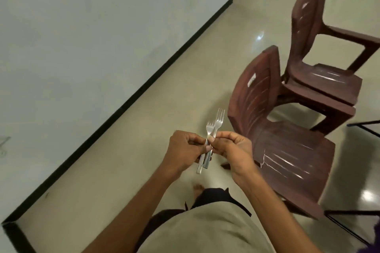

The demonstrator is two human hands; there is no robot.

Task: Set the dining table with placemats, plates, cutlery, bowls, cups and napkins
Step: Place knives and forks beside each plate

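Two steel forks (213, 127) point tines-up in front of my chest, over the beige floor. My left hand (185, 150) grips their handles from the left, and the handle ends (202, 165) stick out below my fingers. My right hand (232, 148) pinches the forks at the neck from the right, thumb and fingertips meeting those of my left hand. The longer fork stands higher than the shorter one. No table, plates or placemats show in this view.
A brown plastic chair (287, 150) stands close on my right, with a second chair (320, 63) behind it. A pale wall (82, 47) with a black skirting runs along the left. Black frame bars (362, 127) and glossy floor lie at the right edge.
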